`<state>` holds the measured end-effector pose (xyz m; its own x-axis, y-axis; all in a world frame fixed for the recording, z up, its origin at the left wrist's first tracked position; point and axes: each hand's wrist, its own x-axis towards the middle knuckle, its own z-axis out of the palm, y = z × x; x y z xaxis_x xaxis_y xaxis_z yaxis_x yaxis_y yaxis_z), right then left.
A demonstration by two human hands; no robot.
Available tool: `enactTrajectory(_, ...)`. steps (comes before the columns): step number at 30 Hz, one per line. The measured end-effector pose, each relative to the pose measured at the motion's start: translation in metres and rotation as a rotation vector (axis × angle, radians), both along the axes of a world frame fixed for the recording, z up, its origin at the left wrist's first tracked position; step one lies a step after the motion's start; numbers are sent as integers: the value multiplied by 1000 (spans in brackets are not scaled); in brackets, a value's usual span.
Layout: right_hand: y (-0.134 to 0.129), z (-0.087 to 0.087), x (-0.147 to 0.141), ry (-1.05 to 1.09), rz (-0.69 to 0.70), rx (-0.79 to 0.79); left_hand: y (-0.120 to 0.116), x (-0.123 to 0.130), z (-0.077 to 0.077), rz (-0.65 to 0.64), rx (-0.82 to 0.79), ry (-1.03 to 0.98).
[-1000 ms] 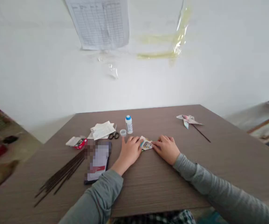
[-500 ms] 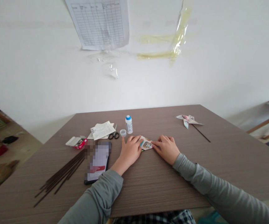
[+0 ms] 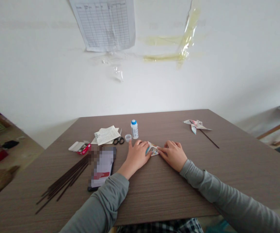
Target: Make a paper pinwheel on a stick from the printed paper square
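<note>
Between my hands, a small folded piece of printed paper (image 3: pixel 154 149) lies on the brown table (image 3: pixel 178 200). My left hand (image 3: pixel 137 154) covers its left part, fingers bent and thumb pressing on it. My right hand (image 3: pixel 173 154) pinches its right corner between thumb and fingertips. Just beyond my left hand stand a small clear cup (image 3: pixel 128 138) and a white glue bottle (image 3: pixel 134 130) with a blue cap. Off to the right, a paper pinwheel (image 3: pixel 195 125) on a dark stick lies on the table.
Left of my hands lie black-handled scissors (image 3: pixel 118 140), paper pieces (image 3: pixel 107 135), an open red-and-white box (image 3: pixel 83 148), a phone (image 3: pixel 102 168) and several dark thin sticks (image 3: pixel 64 177). A white wall (image 3: pixel 154 90) with a taped printed sheet (image 3: pixel 106 26) rises behind the table.
My left hand has slid slightly right over the folded paper, its thumb now further onto it, so less of the paper shows. My right hand has stayed in place.
</note>
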<state>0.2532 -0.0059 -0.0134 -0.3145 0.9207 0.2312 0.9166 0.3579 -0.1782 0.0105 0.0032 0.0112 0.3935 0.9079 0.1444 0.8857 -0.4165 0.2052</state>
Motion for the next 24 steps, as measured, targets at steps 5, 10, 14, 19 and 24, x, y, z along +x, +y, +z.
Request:
enactTrajectory(5, 3, 2, -3, 51, -69, -79, 1, -2, -4, 15, -4, 10)
enactTrajectory(10, 5, 1, -6, 108, -96, -96, 1, -2, -3, 21, -3, 12)
enactTrajectory(14, 6, -1, -9, 125, -127, -112, 2, -2, 0, 33, -42, 40)
enactTrajectory(19, 6, 0, -11, 112, -136, -121, 2, -3, 3, 32, -60, 26)
enactTrajectory(24, 7, 4, -11, 108, -147, -158, 3, -3, 3, 25, -48, -12)
